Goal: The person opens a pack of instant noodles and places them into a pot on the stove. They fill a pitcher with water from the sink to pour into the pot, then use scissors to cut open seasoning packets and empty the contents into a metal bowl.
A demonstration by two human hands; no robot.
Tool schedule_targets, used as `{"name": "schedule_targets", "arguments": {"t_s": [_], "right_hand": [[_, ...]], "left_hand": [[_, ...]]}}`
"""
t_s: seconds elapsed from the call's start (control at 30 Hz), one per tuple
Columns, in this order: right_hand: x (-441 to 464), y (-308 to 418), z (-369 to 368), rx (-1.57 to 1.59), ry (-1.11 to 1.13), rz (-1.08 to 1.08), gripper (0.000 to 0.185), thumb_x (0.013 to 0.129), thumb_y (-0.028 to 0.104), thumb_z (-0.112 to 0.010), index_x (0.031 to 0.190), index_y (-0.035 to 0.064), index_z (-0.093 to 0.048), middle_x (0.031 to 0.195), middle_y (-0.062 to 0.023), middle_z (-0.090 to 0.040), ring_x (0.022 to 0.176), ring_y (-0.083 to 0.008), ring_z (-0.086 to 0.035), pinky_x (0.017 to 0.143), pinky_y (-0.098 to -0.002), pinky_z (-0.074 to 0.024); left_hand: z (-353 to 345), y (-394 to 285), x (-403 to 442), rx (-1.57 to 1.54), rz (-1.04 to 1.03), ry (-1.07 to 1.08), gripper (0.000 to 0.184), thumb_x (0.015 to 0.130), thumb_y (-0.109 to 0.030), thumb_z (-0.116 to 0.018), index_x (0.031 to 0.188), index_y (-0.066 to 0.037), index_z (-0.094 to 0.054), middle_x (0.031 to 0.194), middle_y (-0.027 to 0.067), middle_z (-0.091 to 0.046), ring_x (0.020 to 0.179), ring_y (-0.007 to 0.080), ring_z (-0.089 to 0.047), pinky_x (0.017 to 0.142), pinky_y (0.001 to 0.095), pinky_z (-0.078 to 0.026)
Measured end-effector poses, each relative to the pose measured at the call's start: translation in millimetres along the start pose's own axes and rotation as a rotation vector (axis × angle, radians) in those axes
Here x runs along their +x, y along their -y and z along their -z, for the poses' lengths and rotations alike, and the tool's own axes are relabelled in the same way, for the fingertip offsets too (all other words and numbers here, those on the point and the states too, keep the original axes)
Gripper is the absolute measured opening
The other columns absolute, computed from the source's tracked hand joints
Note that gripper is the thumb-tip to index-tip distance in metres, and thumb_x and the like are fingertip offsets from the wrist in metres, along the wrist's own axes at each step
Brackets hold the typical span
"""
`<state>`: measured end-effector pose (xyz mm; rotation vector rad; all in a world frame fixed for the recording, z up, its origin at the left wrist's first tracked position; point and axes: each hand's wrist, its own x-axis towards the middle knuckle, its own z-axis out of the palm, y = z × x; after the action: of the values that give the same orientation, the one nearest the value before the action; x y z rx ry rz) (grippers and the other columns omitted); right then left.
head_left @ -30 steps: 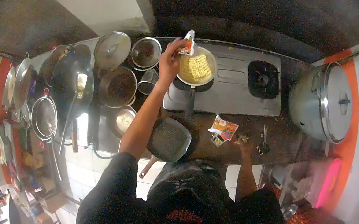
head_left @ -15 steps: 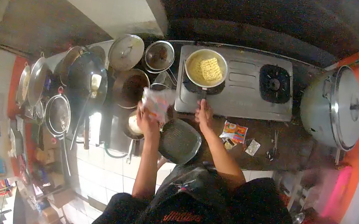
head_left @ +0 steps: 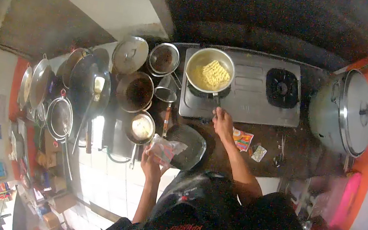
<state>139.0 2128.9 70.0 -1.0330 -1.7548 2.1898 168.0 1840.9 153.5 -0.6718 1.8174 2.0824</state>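
My right hand is closed round the handle of a saucepan on the left burner of the stove. A block of yellow noodles lies in the pan. My left hand grips a crumpled plastic wrapper above the near edge of the dark square grill pan. Just right of my right forearm, an orange noodle packet lies on the counter beside a small silvery sachet.
Left of the stove stand a strainer, a brown pot, a small pan and a large wok. A big lidded pot is at the right. Scissors lie near the sachet.
My left hand has moved from over the saucepan down and back with the wrapper. My right hand has left the packets and taken the saucepan's handle; the pan is slightly turned.
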Motion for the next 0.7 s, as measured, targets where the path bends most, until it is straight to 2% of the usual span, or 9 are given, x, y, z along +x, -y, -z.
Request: {"name": "schedule_targets", "arguments": {"t_s": [0.07, 0.13, 0.17, 0.23, 0.33, 0.47, 0.53, 0.67, 0.7], "right_hand": [[11.4, -21.5, 10.3, -0.093, 0.008, 0.074, 0.045, 0.091, 0.05, -0.047, 0.088, 0.0061, -0.056, 0.052, 0.0021, -0.042, 0.038, -0.0063, -0.035, 0.034, -0.0229, -0.0264], [28.9, -63.7, 19.5, -0.165, 0.044, 0.243, 0.043, 0.091, 0.049, -0.048, 0.087, 0.0064, -0.056, 0.053, 0.0021, -0.044, 0.039, -0.0065, -0.034, 0.034, -0.0228, -0.0264], [40.1, -79.9, 16.3, -0.205, -0.025, 0.433, 0.042, 0.091, 0.048, -0.048, 0.086, 0.0069, -0.055, 0.053, 0.0023, -0.043, 0.038, -0.0065, -0.034, 0.034, -0.023, -0.025], [-5.3, 33.1, 9.9, 0.029, 0.067, -0.145, 0.038, 0.092, 0.045, -0.049, 0.084, 0.0081, -0.054, 0.054, 0.0027, -0.041, 0.038, -0.0065, -0.033, 0.032, -0.0231, -0.0218], [-8.1, 4.3, 18.3, 0.063, 0.033, -0.128, 0.04, 0.092, 0.047, -0.048, 0.086, 0.0077, -0.055, 0.053, 0.0028, -0.041, 0.038, -0.0064, -0.033, 0.032, -0.023, -0.0216], [-30.9, 13.1, 21.1, -0.012, 0.022, -0.151, 0.04, 0.093, 0.046, -0.045, 0.089, 0.0066, -0.055, 0.052, 0.0023, -0.041, 0.036, -0.0066, -0.033, 0.032, -0.023, -0.0227], [-1.2, -46.1, 33.1, -0.31, 0.034, 0.383, 0.04, 0.093, 0.045, -0.046, 0.089, 0.0063, -0.056, 0.053, 0.0021, -0.042, 0.037, -0.007, -0.033, 0.033, -0.0226, -0.0242], [9.3, -86.4, 30.8, -0.202, -0.053, 0.583, 0.042, 0.091, 0.046, -0.048, 0.088, 0.0049, -0.056, 0.053, 0.0023, -0.042, 0.038, -0.0075, -0.034, 0.034, -0.0241, -0.0255], [-5.7, -73.9, 31.4, -0.11, -0.018, 0.236, 0.042, 0.091, 0.047, -0.049, 0.088, 0.0054, -0.056, 0.052, 0.0023, -0.042, 0.037, -0.008, -0.034, 0.034, -0.0248, -0.0258]], "left_hand": [[8.4, 17.6, 18.6, -0.023, -0.159, 0.057, 0.038, 0.09, -0.024, -0.051, 0.124, -0.006, -0.047, 0.118, 0.0104, -0.05, 0.102, 0.0246, -0.055, 0.077, 0.0363, -0.052], [7.8, 17.7, 21.7, -0.121, -0.145, 0.032, 0.032, 0.091, -0.023, -0.049, 0.119, -0.007, -0.05, 0.113, 0.0097, -0.052, 0.1, 0.0237, -0.056, 0.076, 0.0347, -0.052], [20.6, 29.9, 24.5, 0.035, -0.121, 0.05, 0.03, 0.092, -0.021, -0.048, 0.117, -0.006, -0.05, 0.111, 0.0094, -0.053, 0.1, 0.0238, -0.056, 0.077, 0.0355, -0.051], [9.5, 20.5, 7.4, -0.001, -0.075, 0.084, 0.027, 0.092, -0.019, -0.046, 0.114, -0.004, -0.049, 0.11, 0.009, -0.054, 0.099, 0.0239, -0.056, 0.078, 0.0373, -0.051], [9.8, 28.6, 14.7, -0.28, 0.122, 0.064, 0.025, 0.094, -0.017, -0.043, 0.115, -0.004, -0.048, 0.112, 0.009, -0.054, 0.098, 0.0236, -0.056, 0.078, 0.0396, -0.051], [32.0, 58.6, 24.3, -0.4, 0.051, 0.069, 0.025, 0.093, -0.013, -0.044, 0.117, -0.004, -0.047, 0.113, 0.0092, -0.054, 0.102, 0.0235, -0.054, 0.083, 0.0403, -0.048], [37.8, 58.0, 20.7, -0.434, 0.119, 0.086, 0.026, 0.093, -0.012, -0.045, 0.117, -0.005, -0.047, 0.113, 0.009, -0.054, 0.103, 0.0239, -0.054, 0.085, 0.0396, -0.048], [30.6, 40.1, 7.1, -0.418, 0.071, 0.074, 0.029, 0.092, -0.011, -0.047, 0.12, -0.005, -0.046, 0.113, 0.009, -0.054, 0.103, 0.0243, -0.054, 0.087, 0.0377, -0.047], [32.4, 41.7, 6.9, -0.412, 0.071, 0.07, 0.029, 0.092, -0.011, -0.047, 0.12, -0.005, -0.046, 0.113, 0.009, -0.054, 0.103, 0.0243, -0.054, 0.087, 0.0377, -0.047]]}}
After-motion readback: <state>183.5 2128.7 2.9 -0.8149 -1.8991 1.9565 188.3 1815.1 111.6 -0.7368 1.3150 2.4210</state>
